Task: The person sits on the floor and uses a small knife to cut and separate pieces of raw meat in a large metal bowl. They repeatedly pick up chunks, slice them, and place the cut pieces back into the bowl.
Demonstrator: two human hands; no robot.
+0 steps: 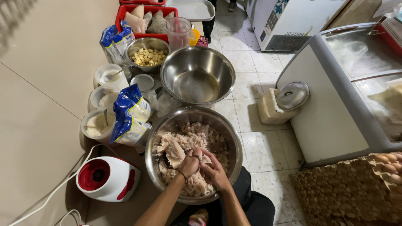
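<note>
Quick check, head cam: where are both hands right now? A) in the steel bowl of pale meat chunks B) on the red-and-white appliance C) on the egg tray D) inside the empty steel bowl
A: the left hand and right hand meet over the meat chunks in the near bowl.

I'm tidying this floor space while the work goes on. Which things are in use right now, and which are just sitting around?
In use:
- left hand and right hand, both in the pale meat chunks
- large steel bowl holding them

Sitting around:
- empty steel bowl
- small bowl of yellow cubes
- blue and white bags
- red and white appliance
- egg trays
</note>
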